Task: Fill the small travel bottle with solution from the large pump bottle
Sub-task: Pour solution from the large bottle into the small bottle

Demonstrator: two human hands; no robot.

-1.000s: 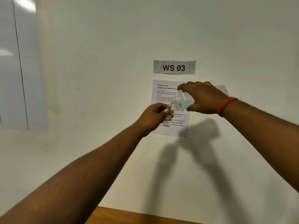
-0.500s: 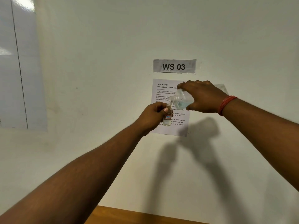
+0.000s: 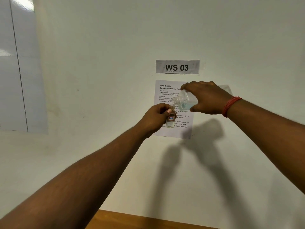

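My left hand grips the small clear travel bottle upright in front of the wall; it has a small red and blue label and some clear liquid at the bottom. My right hand holds the large clear bottle tilted on its side, its threaded open neck pointing left and down right over the small bottle's mouth. Pale blue solution sits in the large bottle's lower side. No pump or cap is on it.
Both bottles are held up before a white wall with a "WS 03" sign and a printed task sheet. A strip of wooden countertop shows at the bottom edge. A whiteboard panel is at the left.
Hands and bottles stay almost in place. The large bottle remains tilted over the small one; any shift is slight.
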